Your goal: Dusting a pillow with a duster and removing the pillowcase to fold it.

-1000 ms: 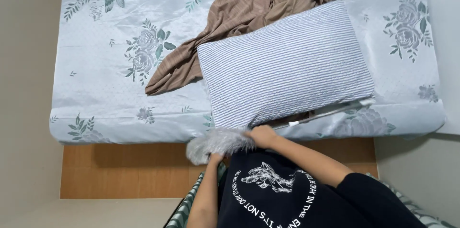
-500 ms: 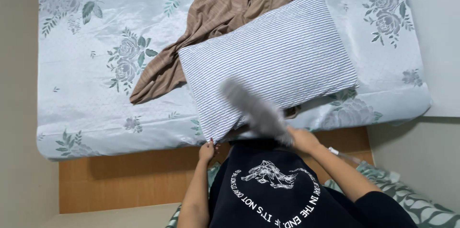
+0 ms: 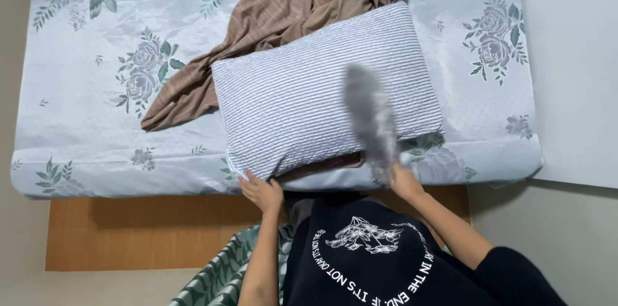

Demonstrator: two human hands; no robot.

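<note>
Right hand: I see my right hand (image 3: 404,182) closed round the handle of a grey fluffy duster (image 3: 372,119), whose blurred head rises from the fist over the near right part of the pillow.
Left hand: my left hand (image 3: 261,190) lies palm down, fingers spread, pressing the near left corner of the blue-and-white striped pillow (image 3: 322,97); it clamps nothing that I can make out.
Pillow: it lies skewed on the pale floral satin bedsheet (image 3: 84,113), its near edge just past both hands and right at the mattress edge.
Beyond the grip: a crumpled brown striped blanket (image 3: 283,16) lies past the pillow, tucked partly beneath its far edge.
Risk one: I judge a hard swipe could shove the pillow off the near edge, since only one corner is pinned.
Risk two: the slippery-looking sheet may let the pillow slide under my left palm.
Risk three: the duster head could snag the blanket folds if it reaches that far.
</note>
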